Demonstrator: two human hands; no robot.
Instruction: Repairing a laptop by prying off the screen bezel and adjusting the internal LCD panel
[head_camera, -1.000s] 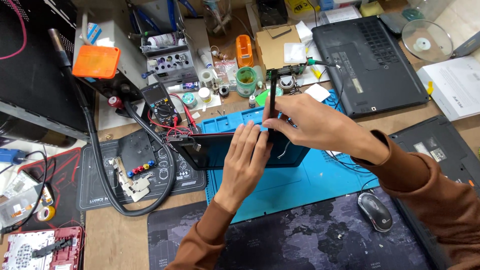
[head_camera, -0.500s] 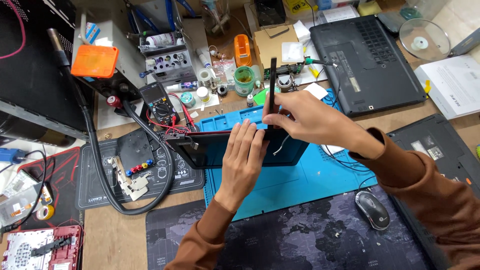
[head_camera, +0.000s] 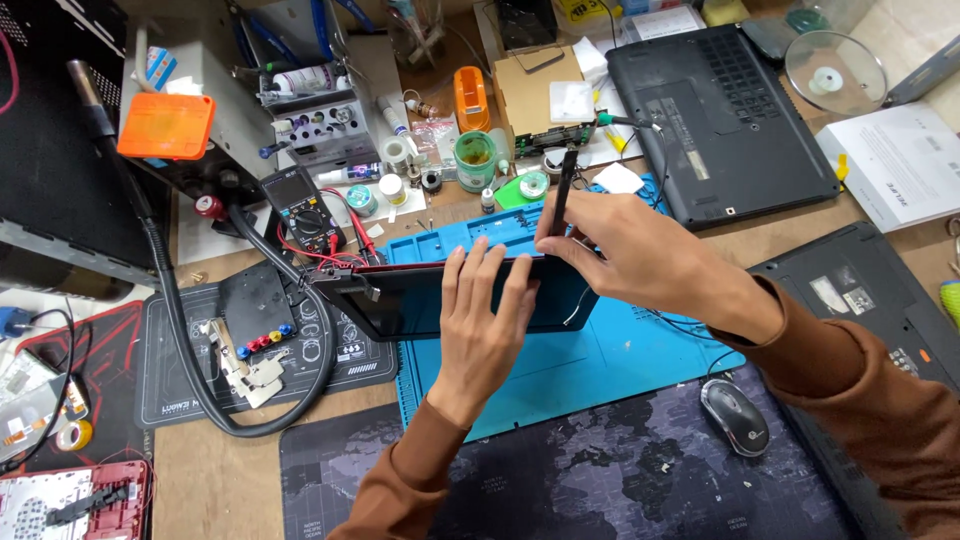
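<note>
Dark laptop screen panel (head_camera: 400, 305) propped on edge over blue work mat (head_camera: 600, 365), pressed flat by left hand (head_camera: 485, 325) with fingers spread, right hand (head_camera: 640, 260) pinching black pry tool (head_camera: 563, 190) at its top edge, multimeter (head_camera: 305, 205) just behind, mouse (head_camera: 735, 417) nearby.

A closed black laptop (head_camera: 725, 115), turned underside up, is seen at upper right, with a round clear glass lid (head_camera: 835, 72) beside it. A black-and-grey computer mouse (head_camera: 735, 416) is placed on a dark world-map desk mat (head_camera: 600, 490). A black digital multimeter (head_camera: 300, 208) is shown near an orange square plastic box (head_camera: 166, 125).
</note>
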